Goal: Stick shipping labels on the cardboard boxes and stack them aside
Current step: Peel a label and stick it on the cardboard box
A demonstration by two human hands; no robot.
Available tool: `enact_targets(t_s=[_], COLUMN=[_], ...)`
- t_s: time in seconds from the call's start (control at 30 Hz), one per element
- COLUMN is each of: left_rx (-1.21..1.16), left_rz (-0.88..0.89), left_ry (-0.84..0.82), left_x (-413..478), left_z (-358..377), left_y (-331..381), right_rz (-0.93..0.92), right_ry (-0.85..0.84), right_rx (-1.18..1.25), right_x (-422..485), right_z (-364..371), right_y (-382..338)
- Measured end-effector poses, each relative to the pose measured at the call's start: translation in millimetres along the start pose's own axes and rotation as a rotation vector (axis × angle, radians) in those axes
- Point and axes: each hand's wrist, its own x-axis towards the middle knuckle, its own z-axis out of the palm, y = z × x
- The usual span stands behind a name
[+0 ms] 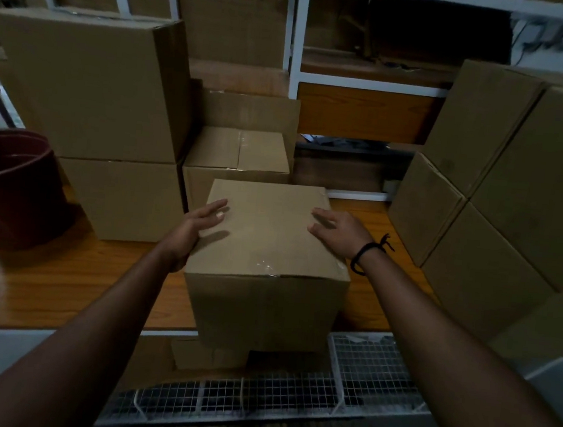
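Observation:
A taped cardboard box (pixel 266 246) sits at the front edge of the wooden table (pixel 60 278), its near face hanging slightly past the edge. My left hand (pixel 192 229) rests flat against the box's upper left edge, fingers spread over the top. My right hand (pixel 337 230), with a black cord on the wrist, hovers at the top right corner with fingers extended; contact is unclear. No shipping label is visible on the box or in either hand.
Stacked cardboard boxes stand at the left (pixel 89 91), behind the centre box (pixel 241 151) and at the right (pixel 501 200). A dark red bucket (pixel 11 184) stands at far left. White shelving rises behind. A wire mesh rack (pixel 290 396) lies below the table edge.

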Motion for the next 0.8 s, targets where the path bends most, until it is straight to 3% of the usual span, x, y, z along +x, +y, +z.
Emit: enact_targets(t_s=[0.1,0.17,0.3,0.37,0.47,0.63,0.8], left_rx=[0.070,0.183,0.434,0.513,0.493,0.427,0.961], left_rz=[0.039,0.095,0.151,0.166,0.183,0.214,0.286], left_ry=[0.000,-0.004,-0.108,-0.093,-0.033,-0.009,0.105], left_x=[-11,-21,-39,-42,-45,-58,-61], left_z=[-12,-22,-19,-13,-15,-37,-38], left_y=[-7,-15,-27,-28,-24,-40,-29], right_rz=[-0.049,-0.104,-0.218,-0.245,-0.298,-0.518,-0.592], right_ry=[-0.046,-0.045,-0.030,0.065,0.185,0.335,0.382], right_rx=[0.264,0.314,0.050,0.004,-0.032,-0.301,-0.450], right_x=[-21,-49,-91,-90,-79,-72,-72], right_z=[-2,2,26,33,29,22,41], right_y=[14,32,63,62,41,-10,-53])
